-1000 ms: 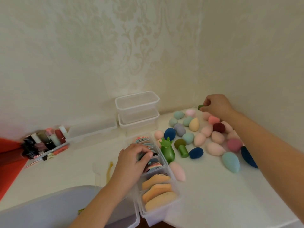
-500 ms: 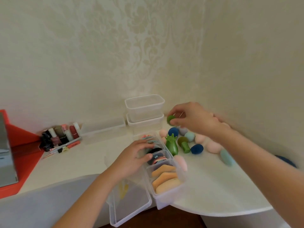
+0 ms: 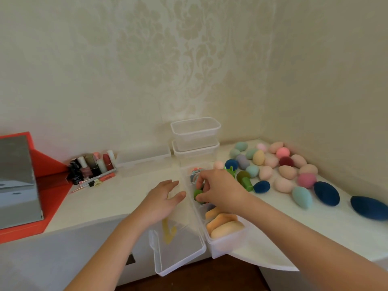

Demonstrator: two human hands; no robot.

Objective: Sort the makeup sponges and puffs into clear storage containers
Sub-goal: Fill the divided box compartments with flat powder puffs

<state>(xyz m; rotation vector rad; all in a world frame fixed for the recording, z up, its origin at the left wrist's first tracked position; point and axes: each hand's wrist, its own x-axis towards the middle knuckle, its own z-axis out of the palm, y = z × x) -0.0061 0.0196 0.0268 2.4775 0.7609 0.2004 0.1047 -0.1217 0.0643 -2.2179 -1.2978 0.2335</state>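
Over the divided container (image 3: pixel 230 243), right hand (image 3: pixel 220 192) pinches a green sponge (image 3: pixel 197 194) — left hand (image 3: pixel 163 203) beside, fingers relaxed.

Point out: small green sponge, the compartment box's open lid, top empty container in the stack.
small green sponge (image 3: pixel 197 194): head view, exposed rounded left side.
open lid (image 3: pixel 183 252): head view, middle of clear panel.
top empty container (image 3: pixel 196 137): head view, front wall.

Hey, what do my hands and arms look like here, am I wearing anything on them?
The left hand and right hand are bare: no gloves, and no ring, watch or bracelet is visible. No sleeves show anywhere up to the picture's edge.
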